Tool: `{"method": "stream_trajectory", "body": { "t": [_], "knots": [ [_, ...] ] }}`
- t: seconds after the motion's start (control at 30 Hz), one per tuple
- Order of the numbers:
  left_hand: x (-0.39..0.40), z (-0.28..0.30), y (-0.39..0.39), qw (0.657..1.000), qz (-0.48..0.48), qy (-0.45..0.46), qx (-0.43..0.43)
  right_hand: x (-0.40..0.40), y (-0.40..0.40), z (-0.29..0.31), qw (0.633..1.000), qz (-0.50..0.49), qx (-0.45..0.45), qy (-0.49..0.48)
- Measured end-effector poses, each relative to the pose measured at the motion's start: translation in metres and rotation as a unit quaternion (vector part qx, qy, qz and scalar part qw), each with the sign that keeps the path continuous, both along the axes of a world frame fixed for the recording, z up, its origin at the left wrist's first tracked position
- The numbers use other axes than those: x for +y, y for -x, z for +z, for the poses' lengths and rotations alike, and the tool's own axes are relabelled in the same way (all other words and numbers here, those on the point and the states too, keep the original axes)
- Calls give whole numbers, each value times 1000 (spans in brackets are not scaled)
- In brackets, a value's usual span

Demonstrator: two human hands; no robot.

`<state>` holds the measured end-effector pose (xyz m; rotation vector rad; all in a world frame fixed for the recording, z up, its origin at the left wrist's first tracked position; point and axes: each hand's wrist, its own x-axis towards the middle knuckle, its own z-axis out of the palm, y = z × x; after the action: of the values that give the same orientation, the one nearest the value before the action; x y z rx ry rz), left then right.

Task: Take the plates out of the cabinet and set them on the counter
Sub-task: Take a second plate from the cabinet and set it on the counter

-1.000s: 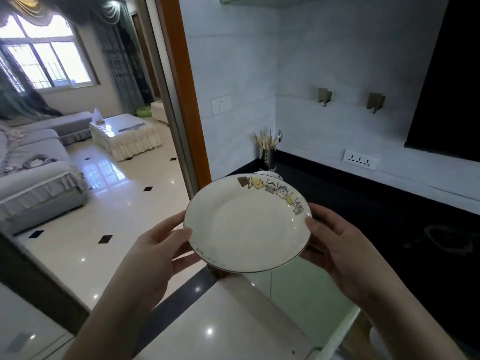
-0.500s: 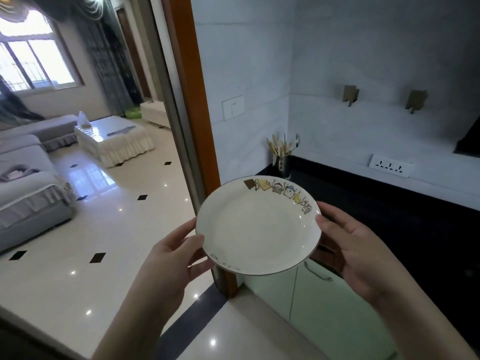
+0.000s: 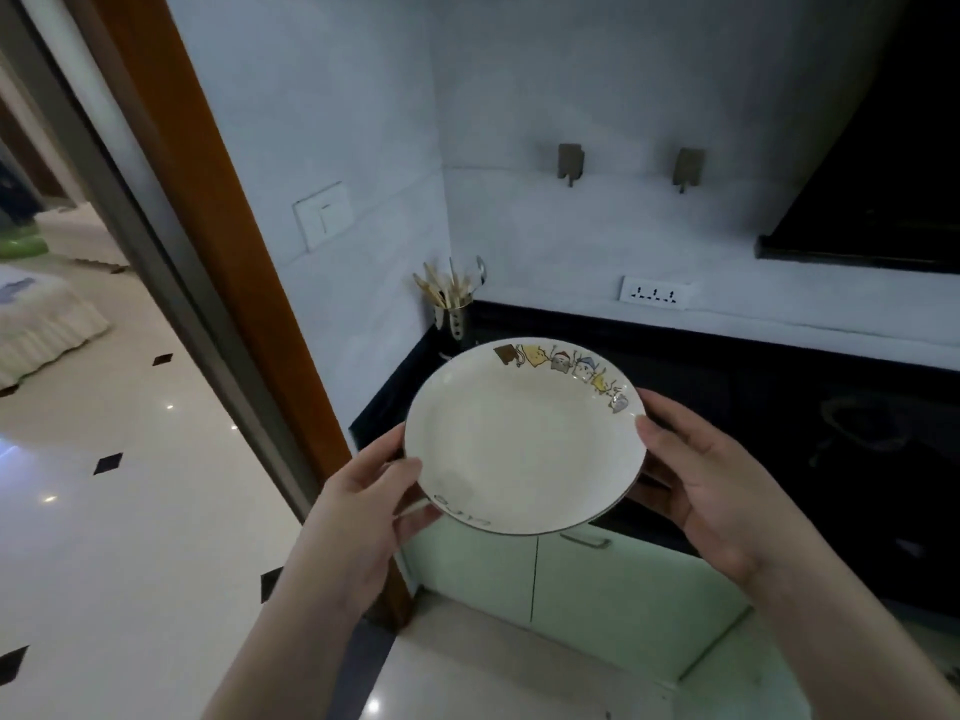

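The plate (image 3: 524, 444) sits level in the air at the near edge of the dark counter (image 3: 753, 387), your left hand (image 3: 363, 491) and right hand (image 3: 696, 480) each gripping its rim.

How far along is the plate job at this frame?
Done: one round white plate with cartoon rim appears to be out of the cabinet. In hand: left hand and right hand grip its edges, above the black counter. Left: setting it down; no plates on the visible counter.
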<state>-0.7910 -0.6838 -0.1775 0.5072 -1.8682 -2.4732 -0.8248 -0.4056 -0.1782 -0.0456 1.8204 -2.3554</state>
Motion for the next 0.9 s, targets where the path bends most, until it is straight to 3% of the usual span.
{"method": "stream_trajectory", "body": {
  "t": [0.17,0.47,0.9],
  "knots": [
    [20,-20,61,997,-78,-10,-22,23,34,-30,998,-53,-17,4],
    [40,-55,155,989,-120,14,-80,43,108,-72,993,-74,-95,-1],
    [47,-142,282,979,-157,-4,-127,34,205,-138,969,-138,-179,-102]
  ]
}}
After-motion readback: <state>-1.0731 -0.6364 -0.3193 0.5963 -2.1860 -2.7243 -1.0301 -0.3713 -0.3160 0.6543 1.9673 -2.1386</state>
